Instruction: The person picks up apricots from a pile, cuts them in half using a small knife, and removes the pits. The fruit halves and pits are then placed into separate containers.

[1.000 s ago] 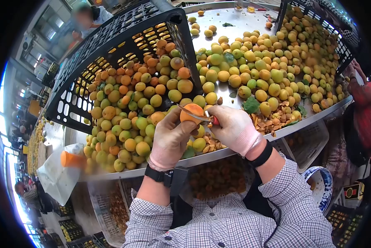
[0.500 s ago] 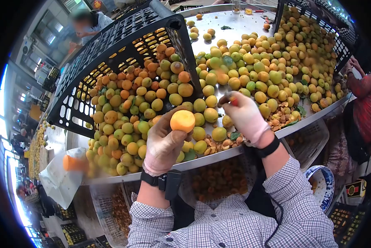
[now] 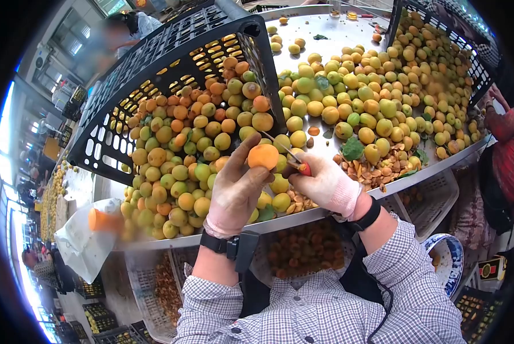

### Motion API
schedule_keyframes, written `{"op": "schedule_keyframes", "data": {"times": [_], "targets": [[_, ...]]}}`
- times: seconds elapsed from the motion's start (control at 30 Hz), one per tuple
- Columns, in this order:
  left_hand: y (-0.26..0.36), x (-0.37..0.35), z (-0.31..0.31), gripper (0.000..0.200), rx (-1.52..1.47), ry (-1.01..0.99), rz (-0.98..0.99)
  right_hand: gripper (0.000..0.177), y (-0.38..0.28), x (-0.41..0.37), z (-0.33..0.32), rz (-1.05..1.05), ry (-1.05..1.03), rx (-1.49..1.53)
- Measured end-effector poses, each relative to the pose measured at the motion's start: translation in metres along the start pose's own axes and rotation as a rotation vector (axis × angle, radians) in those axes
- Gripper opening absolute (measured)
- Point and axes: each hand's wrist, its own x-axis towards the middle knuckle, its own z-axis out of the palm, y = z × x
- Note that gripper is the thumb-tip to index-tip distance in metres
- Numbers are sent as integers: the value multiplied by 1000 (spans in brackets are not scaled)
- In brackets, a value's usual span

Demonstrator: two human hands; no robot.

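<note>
Orange fruit (image 3: 263,156): up above the near part of the tabletop (image 3: 308,26), one smooth rounded face turned to view, probably so that it can be both seen and reached
Left hand (image 3: 234,186): its grip is closed to the fruit's width, thumb in front and fingers behind, which seems to steady it and leave its upper right free
Knife (image 3: 281,147): slanting up and leftward beside the fruit's upper right; whether the blade touches cannot be told
Right hand (image 3: 324,180): its grip is folded firmly on the knife's red handle (image 3: 305,169), held near the blade perhaps for finer control
Black crate (image 3: 171,40): tipped on its side at the left, mouth towards the person, presumably so the heaped fruit (image 3: 163,135) spills within reach
Second crate (image 3: 479,71): at the far right, its wall seeming to hold back another slope of fruit
Orange pieces (image 3: 363,171): heaped by the near rim, right of the right hand, a spot that likely spares the arm much travel
White basket (image 3: 139,286): below the tabletop's edge, holding brownish pieces, perhaps to leave the surface free
</note>
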Motion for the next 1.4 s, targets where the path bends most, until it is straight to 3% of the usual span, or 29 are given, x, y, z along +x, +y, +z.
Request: {"op": "schedule_keyframes", "data": {"times": [0.07, 0.17, 0.23, 0.27, 0.33, 0.43, 0.53, 0.57, 0.6, 0.7, 0.73, 0.83, 0.9, 1.0, 1.07, 1.13, 1.2, 1.33, 1.4], "targets": [[-2, 2, 2, 72, 12, 20, -5, 24, -5, -2, 1, 4, 12, -30], [-5, 5, 8, 77, 259, 71, 117, 27, -6, -1, -1, -36, 66, 65], [-3, 4, 16, 86, 428, 96, 133, 33, -29, -5, -6, 332, 64, 418], [-3, 5, 17, 86, 425, 95, 133, 33, -29, -5, -5, 333, 66, 416], [-4, 6, 18, 92, 605, 83, 138, 42, -23, -3, -1, 117, 109, 473], [-10, 7, 18, 93, 601, 43, 153, 48, -6, 6, 6, -32, 80, 507], [-11, 5, 16, 93, 667, 46, 170, 47, -9, 10, 5, -61, 41, 496], [-11, 4, 16, 93, 579, 57, 148, 43, -27, -5, -6, 141, 3, 529], [-11, 5, 17, 93, 485, 54, 135, 40, -21, -2, -9, 134, -23, 536], [-10, 6, 13, 87, 554, 94, 182, 29, -12, 2, -4, 289, 283, 873], [-7, 5, 15, 83, 562, 120, 169, 23, -2, 7, -12, 396, 300, 935], [-7, 7, 11, 75, 582, 136, 198, 25, 4, 12, -18, 345, 421, 1066], [-5, 9, 12, 72, 552, 144, 203, 28, 10, 20, -31, 451, 513, 1118], [-2, 11, 12, 68, 487, 160, 182, 25, 29, 44, -67, 335, 488, 1067], [0, 11, 11, 68, 544, 141, 179, 22, -17, 67, -93, 73, 586, 809], [5, 10, 14, 68, 536, 129, 159, 24, -61, 87, -124, -12, 648, 855], [3, 12, 9, 65, 523, 145, 182, 29, -77, 90, -134, -184, 539, 865], [7, 14, 5, 63, 513, 141, 169, 43, -71, 58, -96, -147, 438, 732], [12, 12, 8, 60, 501, 143, 140, 42, -50, 38, -69, -69, 373, 650]]}}
